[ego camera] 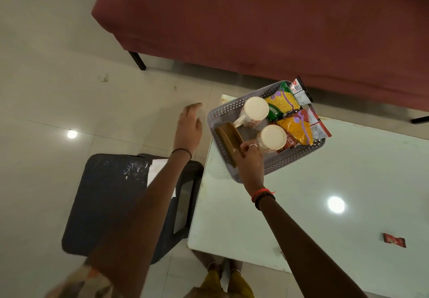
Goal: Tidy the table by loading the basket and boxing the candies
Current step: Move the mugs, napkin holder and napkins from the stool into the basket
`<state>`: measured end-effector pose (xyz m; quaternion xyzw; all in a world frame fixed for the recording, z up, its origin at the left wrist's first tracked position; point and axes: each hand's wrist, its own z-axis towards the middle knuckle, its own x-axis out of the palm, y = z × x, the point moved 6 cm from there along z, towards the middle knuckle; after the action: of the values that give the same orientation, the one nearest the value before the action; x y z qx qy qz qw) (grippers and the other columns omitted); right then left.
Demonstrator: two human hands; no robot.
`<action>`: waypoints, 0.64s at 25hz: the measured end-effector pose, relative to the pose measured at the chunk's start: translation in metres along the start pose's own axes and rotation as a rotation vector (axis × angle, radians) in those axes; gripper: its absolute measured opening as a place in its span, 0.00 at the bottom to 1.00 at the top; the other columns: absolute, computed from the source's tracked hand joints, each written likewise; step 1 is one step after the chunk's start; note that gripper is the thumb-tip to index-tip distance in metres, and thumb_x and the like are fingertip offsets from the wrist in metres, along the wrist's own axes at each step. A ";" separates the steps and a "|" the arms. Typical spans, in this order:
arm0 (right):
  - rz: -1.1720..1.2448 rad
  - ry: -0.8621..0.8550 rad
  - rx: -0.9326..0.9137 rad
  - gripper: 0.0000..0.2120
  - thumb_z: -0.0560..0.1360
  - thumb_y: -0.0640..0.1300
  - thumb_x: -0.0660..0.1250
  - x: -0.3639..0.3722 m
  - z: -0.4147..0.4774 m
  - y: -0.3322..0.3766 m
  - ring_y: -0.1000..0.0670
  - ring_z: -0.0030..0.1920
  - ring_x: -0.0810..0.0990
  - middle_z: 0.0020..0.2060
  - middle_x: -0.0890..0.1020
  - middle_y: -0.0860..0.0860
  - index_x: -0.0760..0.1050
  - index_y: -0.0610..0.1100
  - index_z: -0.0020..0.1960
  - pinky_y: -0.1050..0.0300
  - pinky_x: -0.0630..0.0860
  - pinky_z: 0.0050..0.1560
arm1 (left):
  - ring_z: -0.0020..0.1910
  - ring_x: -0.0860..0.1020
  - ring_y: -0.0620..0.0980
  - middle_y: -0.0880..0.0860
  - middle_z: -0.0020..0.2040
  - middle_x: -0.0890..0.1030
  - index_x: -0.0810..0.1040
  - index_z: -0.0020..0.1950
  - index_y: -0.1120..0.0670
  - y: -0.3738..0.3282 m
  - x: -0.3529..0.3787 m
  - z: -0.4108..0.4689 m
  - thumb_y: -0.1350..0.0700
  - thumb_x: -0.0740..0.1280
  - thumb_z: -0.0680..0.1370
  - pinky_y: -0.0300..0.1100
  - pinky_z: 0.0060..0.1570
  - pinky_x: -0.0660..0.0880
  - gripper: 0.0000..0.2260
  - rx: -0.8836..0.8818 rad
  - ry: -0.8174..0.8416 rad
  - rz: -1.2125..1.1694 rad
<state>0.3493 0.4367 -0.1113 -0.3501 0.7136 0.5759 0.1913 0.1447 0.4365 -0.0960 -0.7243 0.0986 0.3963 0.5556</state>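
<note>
Basket [232,109]: stood at table's [325,181] 11 o'clock corner; long axis ran 8 to 2 o'clock.
Wooden disc [228,138]: stood on edge at its 8 o'clock end; lower rim hidden.
Right hand [251,158]: fingers curled, gripping the disc.
Left hand [189,128]: fingers loose, empty, 9 o'clock of basket.
Candy [394,240]: lay at 4 o'clock; print unreadable.

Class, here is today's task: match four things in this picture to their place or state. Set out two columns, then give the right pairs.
Things
1 red candy
2 wooden disc
3 left hand
4 dark stool

Places or states
A on the floor beside the table
B gripped by the right hand, in the basket
C on the table, outside the basket
D open, holding nothing

Pairs: 1-C, 2-B, 3-D, 4-A
</note>
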 end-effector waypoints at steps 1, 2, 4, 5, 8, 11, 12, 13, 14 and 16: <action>0.061 0.011 -0.022 0.04 0.78 0.42 0.64 0.005 -0.009 0.010 0.47 0.51 0.78 0.50 0.77 0.44 0.71 0.42 0.48 0.61 0.78 0.45 | 0.63 0.72 0.52 0.57 0.65 0.71 0.69 0.66 0.55 0.015 -0.021 -0.017 0.65 0.60 0.77 0.42 0.64 0.67 0.18 -0.102 -0.139 -0.065; 0.114 0.050 -0.036 0.03 0.78 0.42 0.63 0.015 -0.020 0.020 0.49 0.48 0.78 0.48 0.78 0.45 0.71 0.43 0.47 0.64 0.78 0.44 | 0.62 0.72 0.53 0.57 0.63 0.71 0.70 0.65 0.55 0.032 -0.039 -0.036 0.65 0.60 0.76 0.42 0.63 0.68 0.17 -0.197 -0.253 -0.106; 0.164 0.152 -0.050 0.03 0.79 0.42 0.62 0.044 -0.040 0.034 0.52 0.44 0.78 0.44 0.80 0.46 0.73 0.44 0.47 0.67 0.77 0.43 | 0.59 0.74 0.55 0.59 0.62 0.72 0.73 0.63 0.56 0.068 -0.060 -0.076 0.66 0.59 0.76 0.45 0.61 0.71 0.16 -0.373 -0.365 -0.108; 0.173 0.210 -0.039 0.03 0.79 0.42 0.62 0.061 -0.048 0.039 0.52 0.44 0.78 0.43 0.80 0.46 0.74 0.44 0.48 0.67 0.75 0.45 | 0.59 0.74 0.56 0.59 0.62 0.72 0.73 0.63 0.57 0.086 -0.064 -0.095 0.66 0.59 0.76 0.47 0.61 0.71 0.16 -0.454 -0.368 -0.081; 0.212 0.387 0.098 0.10 0.77 0.44 0.65 0.114 -0.065 0.042 0.52 0.47 0.78 0.45 0.78 0.49 0.73 0.41 0.56 0.61 0.76 0.52 | 0.64 0.70 0.58 0.61 0.64 0.72 0.71 0.64 0.59 0.132 -0.061 -0.136 0.61 0.62 0.77 0.51 0.65 0.68 0.15 -0.613 -0.224 0.112; 0.162 0.509 0.167 0.21 0.74 0.48 0.69 0.153 -0.074 0.042 0.49 0.50 0.77 0.52 0.79 0.44 0.70 0.39 0.62 0.60 0.73 0.50 | 0.63 0.70 0.58 0.60 0.62 0.74 0.72 0.62 0.59 0.157 -0.050 -0.159 0.53 0.67 0.75 0.54 0.64 0.70 0.18 -0.680 -0.064 0.144; 0.135 0.537 0.172 0.23 0.73 0.48 0.70 0.163 -0.076 0.042 0.47 0.52 0.78 0.54 0.79 0.42 0.70 0.38 0.62 0.60 0.71 0.48 | 0.61 0.72 0.57 0.59 0.60 0.74 0.73 0.60 0.58 0.161 -0.047 -0.162 0.53 0.68 0.74 0.55 0.61 0.72 0.17 -0.680 -0.037 0.113; 0.113 0.549 0.166 0.23 0.73 0.48 0.71 0.170 -0.078 0.041 0.44 0.54 0.79 0.55 0.79 0.42 0.70 0.38 0.62 0.61 0.70 0.47 | 0.59 0.73 0.57 0.59 0.59 0.75 0.73 0.58 0.58 0.163 -0.044 -0.163 0.53 0.69 0.73 0.55 0.58 0.74 0.17 -0.678 -0.016 0.069; 0.099 0.551 0.158 0.22 0.73 0.47 0.71 0.176 -0.078 0.041 0.43 0.56 0.79 0.56 0.79 0.41 0.70 0.37 0.61 0.61 0.69 0.46 | 0.57 0.75 0.57 0.58 0.58 0.76 0.73 0.57 0.59 0.165 -0.042 -0.163 0.54 0.70 0.73 0.53 0.55 0.77 0.16 -0.682 -0.003 0.005; 0.094 0.549 0.155 0.23 0.72 0.46 0.72 0.182 -0.077 0.039 0.43 0.56 0.78 0.57 0.79 0.41 0.69 0.36 0.60 0.60 0.69 0.46 | 0.55 0.78 0.57 0.59 0.56 0.78 0.72 0.58 0.60 0.165 -0.040 -0.160 0.56 0.71 0.72 0.45 0.46 0.78 0.18 -0.738 0.011 -0.145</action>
<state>0.2074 0.3159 -0.1868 -0.4438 0.7960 0.4114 -0.0094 0.0955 0.2236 -0.1777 -0.8830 -0.0993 0.3609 0.2831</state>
